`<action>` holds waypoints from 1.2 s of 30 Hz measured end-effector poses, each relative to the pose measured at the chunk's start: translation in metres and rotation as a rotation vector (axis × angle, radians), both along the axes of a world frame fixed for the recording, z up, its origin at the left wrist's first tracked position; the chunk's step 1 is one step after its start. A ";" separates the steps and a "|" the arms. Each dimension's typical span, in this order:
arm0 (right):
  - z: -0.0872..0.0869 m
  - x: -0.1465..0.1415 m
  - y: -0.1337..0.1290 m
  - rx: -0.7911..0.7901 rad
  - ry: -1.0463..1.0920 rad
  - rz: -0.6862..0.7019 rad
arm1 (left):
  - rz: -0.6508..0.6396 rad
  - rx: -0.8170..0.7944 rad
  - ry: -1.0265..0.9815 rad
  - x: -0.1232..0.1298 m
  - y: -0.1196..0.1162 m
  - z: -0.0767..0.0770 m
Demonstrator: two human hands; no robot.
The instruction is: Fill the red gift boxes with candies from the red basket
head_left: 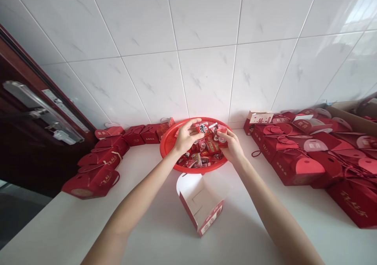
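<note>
A round red plastic basket [168, 147] full of small wrapped candies [203, 155] stands against the wall. Over its left part, my left hand [188, 136] has thumb and fingers closed round a red packet with a large black character [203, 128]. At the basket's right side my right hand [231, 144] pinches red-wrapped candies [220, 133]. In front of the basket, an open red box [202, 206] with a white inside lies between my forearms; nothing is seen in it.
Closed red gift boxes [98, 178] line the left side and back. Many more red boxes [297, 166] crowd the right, with a cardboard carton [350, 119] behind. A tiled wall [206, 80] bounds the white table [147, 225]; a door [26, 139] is at left.
</note>
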State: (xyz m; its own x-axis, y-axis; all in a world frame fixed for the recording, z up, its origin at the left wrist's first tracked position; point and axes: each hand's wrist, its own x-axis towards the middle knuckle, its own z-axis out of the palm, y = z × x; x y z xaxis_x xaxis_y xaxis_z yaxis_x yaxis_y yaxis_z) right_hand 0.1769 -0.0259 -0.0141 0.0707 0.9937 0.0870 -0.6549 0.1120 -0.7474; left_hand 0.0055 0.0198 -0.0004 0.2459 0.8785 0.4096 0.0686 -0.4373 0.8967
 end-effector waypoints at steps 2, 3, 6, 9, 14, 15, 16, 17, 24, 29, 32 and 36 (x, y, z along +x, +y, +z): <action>0.000 0.000 0.000 0.014 -0.004 0.013 | 0.003 -0.005 -0.018 0.003 -0.001 0.000; 0.000 0.000 -0.001 0.017 -0.008 0.017 | 0.003 -0.019 -0.019 0.003 -0.001 0.000; 0.000 -0.002 -0.002 0.018 -0.038 0.000 | 0.003 -0.094 0.019 0.003 -0.004 0.006; 0.000 -0.004 -0.004 0.040 -0.100 -0.035 | -0.046 -0.180 0.095 0.001 -0.006 0.013; -0.003 -0.007 -0.003 0.083 -0.149 -0.072 | -0.117 -0.248 0.134 0.000 -0.007 0.019; -0.003 -0.007 -0.003 0.088 -0.151 -0.079 | -0.111 -0.249 0.134 0.001 -0.007 0.019; -0.004 -0.007 -0.003 0.092 -0.155 -0.085 | -0.105 -0.251 0.131 0.001 -0.007 0.018; -0.004 -0.008 -0.002 0.096 -0.159 -0.091 | -0.096 -0.254 0.120 0.001 -0.007 0.016; -0.005 -0.009 -0.003 0.119 -0.188 -0.102 | 0.015 -0.314 -0.102 0.009 -0.005 0.003; -0.007 -0.008 -0.003 0.131 -0.197 -0.096 | 0.058 -0.254 -0.080 0.012 -0.006 0.000; -0.008 -0.007 -0.002 0.135 -0.188 -0.087 | 0.041 -0.236 -0.031 0.010 -0.006 0.004; -0.007 -0.006 -0.002 0.104 -0.178 -0.086 | 0.067 -0.316 -0.052 0.007 -0.008 0.012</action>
